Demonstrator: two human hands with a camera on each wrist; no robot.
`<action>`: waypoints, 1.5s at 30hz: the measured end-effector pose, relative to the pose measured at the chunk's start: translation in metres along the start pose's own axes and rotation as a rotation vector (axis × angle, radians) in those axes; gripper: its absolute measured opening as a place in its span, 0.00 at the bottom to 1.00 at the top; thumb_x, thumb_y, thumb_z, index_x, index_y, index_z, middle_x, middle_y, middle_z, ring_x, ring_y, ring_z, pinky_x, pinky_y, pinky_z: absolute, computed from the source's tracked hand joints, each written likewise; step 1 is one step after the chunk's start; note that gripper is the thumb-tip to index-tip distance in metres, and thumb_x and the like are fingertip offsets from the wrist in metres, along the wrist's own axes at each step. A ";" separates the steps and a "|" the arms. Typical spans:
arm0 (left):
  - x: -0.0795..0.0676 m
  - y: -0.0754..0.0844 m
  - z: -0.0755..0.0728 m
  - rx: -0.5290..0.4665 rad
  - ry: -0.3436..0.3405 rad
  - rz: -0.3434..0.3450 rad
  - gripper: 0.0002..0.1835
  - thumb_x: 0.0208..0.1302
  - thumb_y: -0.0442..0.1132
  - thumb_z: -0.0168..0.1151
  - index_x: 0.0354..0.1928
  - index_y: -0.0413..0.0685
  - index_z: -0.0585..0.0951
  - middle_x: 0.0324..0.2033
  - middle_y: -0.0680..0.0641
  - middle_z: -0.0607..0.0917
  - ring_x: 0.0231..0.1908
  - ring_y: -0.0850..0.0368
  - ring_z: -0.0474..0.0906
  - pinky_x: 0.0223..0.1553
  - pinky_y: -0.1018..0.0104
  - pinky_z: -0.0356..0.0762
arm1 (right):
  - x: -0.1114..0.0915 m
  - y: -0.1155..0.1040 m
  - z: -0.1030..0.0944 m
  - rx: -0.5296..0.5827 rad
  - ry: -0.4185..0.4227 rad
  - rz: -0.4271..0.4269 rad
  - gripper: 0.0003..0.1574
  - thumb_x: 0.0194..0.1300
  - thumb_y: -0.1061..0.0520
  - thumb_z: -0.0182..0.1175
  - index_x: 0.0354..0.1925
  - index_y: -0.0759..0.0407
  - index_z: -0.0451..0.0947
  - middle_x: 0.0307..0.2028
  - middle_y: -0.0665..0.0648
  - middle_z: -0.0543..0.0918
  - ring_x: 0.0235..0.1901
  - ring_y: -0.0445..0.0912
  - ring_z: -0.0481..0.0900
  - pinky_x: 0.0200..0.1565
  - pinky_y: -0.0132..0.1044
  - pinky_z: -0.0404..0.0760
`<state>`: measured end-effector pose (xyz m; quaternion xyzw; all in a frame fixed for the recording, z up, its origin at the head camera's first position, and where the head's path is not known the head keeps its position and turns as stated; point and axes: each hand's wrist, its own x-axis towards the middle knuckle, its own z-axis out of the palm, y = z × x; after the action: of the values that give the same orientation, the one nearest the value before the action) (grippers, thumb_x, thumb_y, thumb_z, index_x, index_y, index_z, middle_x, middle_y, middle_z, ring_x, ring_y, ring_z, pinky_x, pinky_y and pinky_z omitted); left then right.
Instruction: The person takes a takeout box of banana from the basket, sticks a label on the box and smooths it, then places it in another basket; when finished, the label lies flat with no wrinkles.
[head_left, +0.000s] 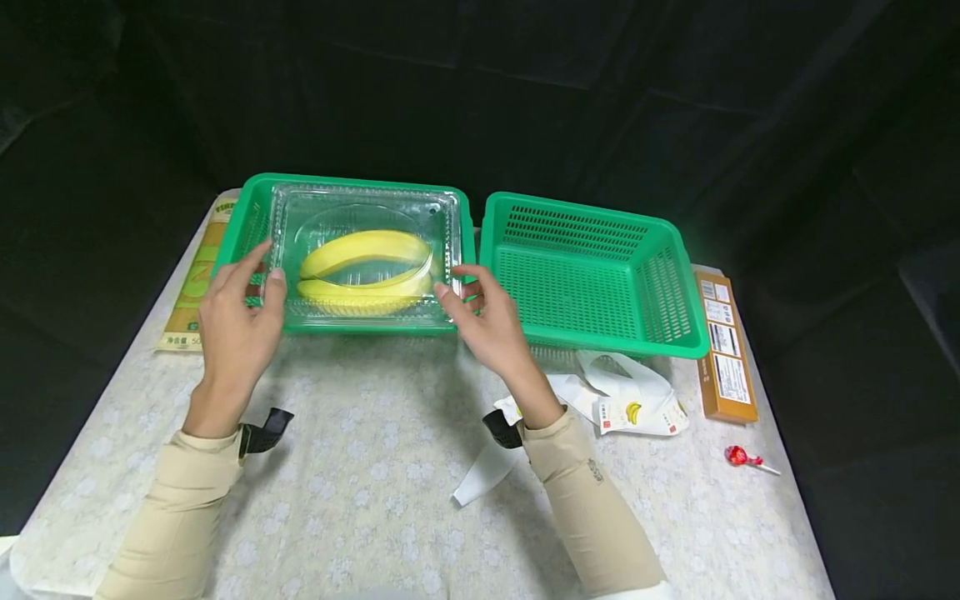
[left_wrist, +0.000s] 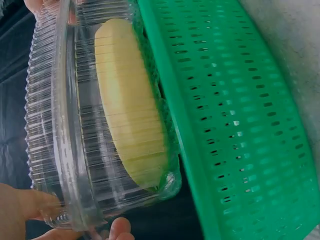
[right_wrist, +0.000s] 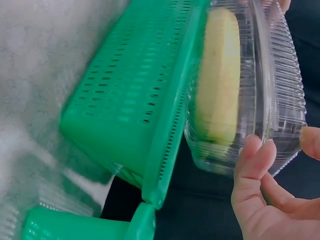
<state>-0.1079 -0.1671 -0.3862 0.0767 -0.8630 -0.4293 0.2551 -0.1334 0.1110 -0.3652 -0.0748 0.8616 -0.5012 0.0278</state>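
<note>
A clear plastic clamshell box [head_left: 360,208] with its lid down holds bananas [head_left: 367,246], seen through the plastic. Gripping its left side is my left hand [head_left: 240,321], thumb on top and fingers along the edge. My right hand [head_left: 487,321] pinches the opposite side near the front corner. The box is over the left green basket [head_left: 468,225], close to its rim. From the left wrist view, the banana [left_wrist: 130,100] lies along the box's front wall. In the right wrist view, fingers [right_wrist: 255,160] press at the lid seam.
Beside it stands a second green basket [head_left: 570,287]. A white plastic bag [head_left: 637,392] with a banana print lies in front. Rightward are an orange-brown carton [head_left: 723,350] and a red lollipop [head_left: 738,456]. A green-and-yellow packet [head_left: 187,308] lies at the far left.
</note>
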 end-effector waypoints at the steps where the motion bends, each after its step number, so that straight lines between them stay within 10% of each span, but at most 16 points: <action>1: 0.000 0.001 -0.001 -0.002 0.001 0.000 0.22 0.73 0.41 0.54 0.67 0.49 0.78 0.48 0.34 0.84 0.40 0.41 0.81 0.40 0.58 0.71 | -0.001 0.000 -0.001 0.002 0.001 0.000 0.28 0.72 0.43 0.59 0.64 0.52 0.73 0.45 0.60 0.80 0.38 0.50 0.80 0.36 0.38 0.78; 11: -0.002 0.002 -0.002 0.000 -0.011 -0.013 0.22 0.74 0.43 0.54 0.67 0.49 0.77 0.49 0.34 0.83 0.43 0.41 0.79 0.42 0.56 0.70 | -0.003 0.001 0.000 0.008 -0.009 0.005 0.29 0.72 0.42 0.58 0.65 0.53 0.73 0.45 0.60 0.79 0.35 0.52 0.82 0.34 0.38 0.79; 17: 0.004 0.003 -0.010 -0.029 -0.165 -0.120 0.27 0.75 0.47 0.50 0.73 0.55 0.69 0.59 0.34 0.80 0.50 0.39 0.80 0.41 0.62 0.72 | -0.003 0.003 -0.001 0.035 -0.020 0.023 0.31 0.72 0.42 0.59 0.67 0.51 0.69 0.47 0.60 0.77 0.38 0.51 0.80 0.36 0.40 0.84; 23: 0.007 -0.001 -0.014 -0.166 -0.216 -0.233 0.29 0.72 0.48 0.55 0.74 0.63 0.67 0.63 0.42 0.78 0.50 0.61 0.75 0.41 0.76 0.71 | 0.001 0.002 -0.001 0.084 -0.017 0.074 0.44 0.70 0.41 0.60 0.76 0.51 0.55 0.50 0.61 0.77 0.42 0.50 0.80 0.37 0.40 0.87; 31: 0.003 -0.008 -0.014 -0.316 -0.255 -0.202 0.30 0.69 0.40 0.60 0.73 0.57 0.69 0.49 0.61 0.75 0.46 0.69 0.72 0.34 0.79 0.78 | 0.001 0.007 -0.002 0.146 -0.021 0.078 0.41 0.75 0.40 0.54 0.76 0.54 0.56 0.44 0.59 0.77 0.36 0.49 0.76 0.34 0.41 0.85; 39: 0.000 -0.010 -0.018 -0.371 -0.364 -0.187 0.33 0.69 0.39 0.60 0.76 0.55 0.64 0.46 0.60 0.70 0.41 0.65 0.73 0.29 0.76 0.79 | -0.001 0.014 -0.005 0.168 0.002 0.069 0.35 0.77 0.38 0.50 0.72 0.55 0.64 0.29 0.52 0.75 0.30 0.65 0.76 0.32 0.43 0.82; 45: 0.001 -0.010 -0.022 -0.378 -0.437 -0.186 0.35 0.71 0.42 0.58 0.77 0.56 0.60 0.47 0.59 0.69 0.41 0.65 0.72 0.32 0.74 0.81 | 0.003 0.020 -0.006 0.260 0.020 0.093 0.32 0.78 0.37 0.45 0.68 0.53 0.69 0.28 0.53 0.73 0.26 0.47 0.73 0.29 0.35 0.78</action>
<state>-0.0988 -0.1888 -0.3828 0.0126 -0.7916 -0.6101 0.0329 -0.1390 0.1255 -0.3795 -0.0257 0.7922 -0.6076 0.0516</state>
